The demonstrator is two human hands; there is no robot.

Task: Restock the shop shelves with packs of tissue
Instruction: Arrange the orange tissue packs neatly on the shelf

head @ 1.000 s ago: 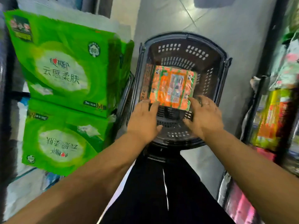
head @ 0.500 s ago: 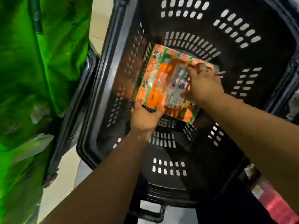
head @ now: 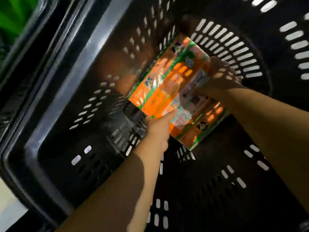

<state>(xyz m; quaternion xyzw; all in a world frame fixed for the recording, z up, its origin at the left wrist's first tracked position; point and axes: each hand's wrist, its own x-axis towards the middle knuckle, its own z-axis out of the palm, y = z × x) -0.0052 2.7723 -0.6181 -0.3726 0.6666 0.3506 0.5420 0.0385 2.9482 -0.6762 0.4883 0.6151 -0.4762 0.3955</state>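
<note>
An orange and green pack of tissue [head: 168, 91] lies tilted deep inside a black slotted shopping basket [head: 70, 91]. My left hand [head: 158, 129] grips the pack's near edge, thumb on top and fingers hidden under it. My right hand [head: 219, 81] holds the pack's right side, fingers curled over the far edge. Both forearms reach down into the basket.
The basket's walls surround the hands on all sides. A green tissue bale [head: 11, 15] shows at the top left, outside the basket rim. Pale floor [head: 10, 205] shows at the bottom left.
The view has moved much closer into the basket. Both hands have taken firmer hold of the pack, which now looks tilted with its left side raised.
</note>
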